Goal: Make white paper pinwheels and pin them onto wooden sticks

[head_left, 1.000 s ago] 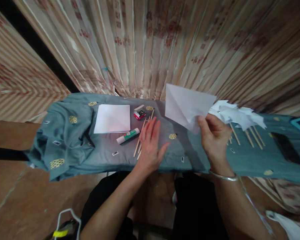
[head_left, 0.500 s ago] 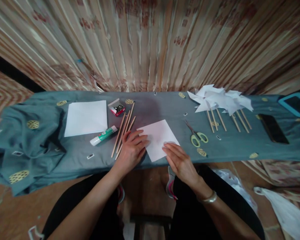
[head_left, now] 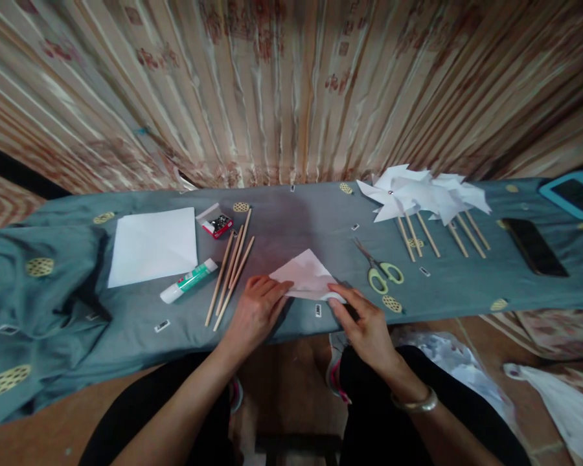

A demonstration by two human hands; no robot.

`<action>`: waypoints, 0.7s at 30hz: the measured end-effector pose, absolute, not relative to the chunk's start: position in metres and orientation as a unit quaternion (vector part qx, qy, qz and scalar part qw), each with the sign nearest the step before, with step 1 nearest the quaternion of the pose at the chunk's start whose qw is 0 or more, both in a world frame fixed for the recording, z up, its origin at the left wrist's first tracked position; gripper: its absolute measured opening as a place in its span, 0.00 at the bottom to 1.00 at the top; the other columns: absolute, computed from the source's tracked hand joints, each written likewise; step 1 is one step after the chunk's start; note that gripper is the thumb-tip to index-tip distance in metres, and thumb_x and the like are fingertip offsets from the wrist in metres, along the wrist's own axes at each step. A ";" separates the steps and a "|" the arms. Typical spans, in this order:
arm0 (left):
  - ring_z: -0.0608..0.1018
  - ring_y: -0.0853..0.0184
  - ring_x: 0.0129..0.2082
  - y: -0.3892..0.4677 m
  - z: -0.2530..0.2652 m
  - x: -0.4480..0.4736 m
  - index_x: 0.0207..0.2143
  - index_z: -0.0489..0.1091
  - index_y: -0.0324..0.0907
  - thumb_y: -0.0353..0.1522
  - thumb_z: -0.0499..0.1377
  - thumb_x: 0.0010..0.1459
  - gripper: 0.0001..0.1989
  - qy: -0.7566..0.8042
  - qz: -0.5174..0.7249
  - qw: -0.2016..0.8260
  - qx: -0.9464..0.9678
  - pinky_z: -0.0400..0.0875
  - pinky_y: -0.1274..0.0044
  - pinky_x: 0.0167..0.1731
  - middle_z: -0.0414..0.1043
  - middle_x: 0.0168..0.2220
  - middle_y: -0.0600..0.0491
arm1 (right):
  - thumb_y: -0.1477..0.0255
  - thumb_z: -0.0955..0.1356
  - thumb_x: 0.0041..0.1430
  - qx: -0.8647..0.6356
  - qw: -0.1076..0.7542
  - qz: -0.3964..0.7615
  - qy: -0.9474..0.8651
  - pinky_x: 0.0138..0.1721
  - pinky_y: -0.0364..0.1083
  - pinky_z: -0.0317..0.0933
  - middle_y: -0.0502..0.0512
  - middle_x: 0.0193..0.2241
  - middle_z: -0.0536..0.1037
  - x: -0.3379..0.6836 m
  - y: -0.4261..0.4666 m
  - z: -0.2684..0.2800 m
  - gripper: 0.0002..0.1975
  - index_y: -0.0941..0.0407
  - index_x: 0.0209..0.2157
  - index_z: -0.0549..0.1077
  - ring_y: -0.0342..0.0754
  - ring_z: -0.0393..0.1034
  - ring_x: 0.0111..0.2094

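A white sheet of paper (head_left: 307, 272) lies in front of me, doubled over into a triangle with its point away from me. My left hand (head_left: 258, 304) has its fingers closed at the paper's left corner, thumb toward the lower edge. At the right corner, my right hand (head_left: 364, 320) pinches the paper between thumb and fingers, where the edge curls up a little. Left of my left hand lie several wooden sticks (head_left: 232, 275). Green-handled scissors (head_left: 379, 268) rest to the right of the paper, blades pointing away from me.
A stack of white paper (head_left: 153, 249), a glue stick (head_left: 188, 281) and a small red box of metal pins (head_left: 216, 224) lie on the left. Paper pinwheels on sticks (head_left: 418, 194), a black phone (head_left: 535, 247) and a blue-framed device (head_left: 576, 194) are on the right. Grey-green cloth (head_left: 296, 220) covers the table.
The paper's near part has been folded over, turning the flat square into a triangle. Both hands have stayed at its sides, and the right hand has closed on its corner. The view has shifted slightly.
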State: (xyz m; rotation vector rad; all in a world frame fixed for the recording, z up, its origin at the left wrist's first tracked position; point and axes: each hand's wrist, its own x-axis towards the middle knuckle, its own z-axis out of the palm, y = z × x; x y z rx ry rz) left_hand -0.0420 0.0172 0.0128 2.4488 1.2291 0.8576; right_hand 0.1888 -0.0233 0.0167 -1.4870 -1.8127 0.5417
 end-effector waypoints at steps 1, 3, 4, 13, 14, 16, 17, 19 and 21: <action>0.78 0.64 0.37 0.016 0.012 -0.041 0.49 0.71 0.38 0.31 0.51 0.67 0.13 0.428 0.302 0.140 0.840 0.72 0.69 0.43 0.78 0.36 0.47 | 0.68 0.65 0.65 -0.593 0.359 0.220 -0.687 0.47 0.50 0.71 0.58 0.45 0.81 0.189 -0.023 0.017 0.15 0.56 0.51 0.74 0.51 0.77 0.45; 0.79 0.63 0.37 0.013 0.010 -0.039 0.53 0.68 0.38 0.33 0.51 0.67 0.15 0.445 0.310 0.149 0.827 0.74 0.71 0.40 0.77 0.38 0.47 | 0.66 0.65 0.65 -0.614 0.354 0.235 -0.665 0.49 0.51 0.71 0.60 0.49 0.80 0.190 -0.021 0.015 0.19 0.56 0.54 0.71 0.52 0.77 0.47; 0.79 0.63 0.38 0.013 0.008 -0.038 0.56 0.65 0.38 0.34 0.51 0.67 0.17 0.457 0.311 0.156 0.819 0.75 0.71 0.40 0.77 0.38 0.46 | 0.65 0.65 0.64 -0.621 0.349 0.243 -0.659 0.50 0.51 0.71 0.61 0.50 0.79 0.190 -0.020 0.014 0.20 0.57 0.55 0.70 0.53 0.77 0.47; 0.80 0.63 0.39 0.019 0.002 -0.044 0.62 0.58 0.39 0.35 0.53 0.65 0.24 0.514 0.303 0.218 0.773 0.76 0.69 0.42 0.78 0.40 0.47 | 0.60 0.66 0.61 -0.668 0.332 0.255 -0.615 0.47 0.54 0.72 0.62 0.43 0.82 0.185 -0.009 0.013 0.23 0.57 0.54 0.72 0.55 0.79 0.42; 0.80 0.62 0.39 0.020 0.003 -0.044 0.62 0.58 0.38 0.34 0.53 0.65 0.24 0.511 0.304 0.216 0.774 0.76 0.69 0.42 0.77 0.40 0.47 | 0.60 0.66 0.61 -0.671 0.330 0.254 -0.614 0.47 0.55 0.72 0.62 0.42 0.83 0.184 -0.008 0.013 0.23 0.58 0.54 0.73 0.56 0.79 0.41; 0.80 0.62 0.39 0.021 0.003 -0.045 0.62 0.58 0.36 0.35 0.53 0.66 0.24 0.504 0.305 0.205 0.781 0.76 0.69 0.42 0.77 0.39 0.46 | 0.60 0.66 0.61 -0.676 0.324 0.253 -0.611 0.46 0.55 0.73 0.62 0.42 0.83 0.184 -0.007 0.013 0.23 0.58 0.53 0.73 0.56 0.80 0.40; 0.80 0.61 0.38 0.021 0.003 -0.046 0.61 0.59 0.35 0.35 0.53 0.66 0.24 0.502 0.304 0.195 0.785 0.76 0.68 0.42 0.77 0.39 0.46 | 0.60 0.65 0.61 -0.679 0.321 0.253 -0.610 0.46 0.55 0.73 0.62 0.42 0.83 0.183 -0.006 0.012 0.23 0.58 0.53 0.73 0.56 0.80 0.40; 0.79 0.61 0.38 0.023 0.004 -0.046 0.61 0.59 0.35 0.35 0.52 0.66 0.23 0.502 0.300 0.175 0.792 0.75 0.67 0.42 0.76 0.37 0.47 | 0.60 0.65 0.61 -0.681 0.317 0.250 -0.611 0.45 0.55 0.73 0.62 0.41 0.83 0.183 -0.004 0.012 0.23 0.59 0.53 0.73 0.56 0.80 0.40; 0.78 0.60 0.37 0.025 0.003 -0.047 0.60 0.60 0.35 0.34 0.52 0.66 0.23 0.506 0.295 0.159 0.795 0.75 0.67 0.41 0.76 0.35 0.47 | 0.61 0.65 0.61 -0.681 0.315 0.239 -0.616 0.44 0.55 0.74 0.62 0.41 0.83 0.182 -0.002 0.012 0.23 0.59 0.52 0.74 0.56 0.80 0.39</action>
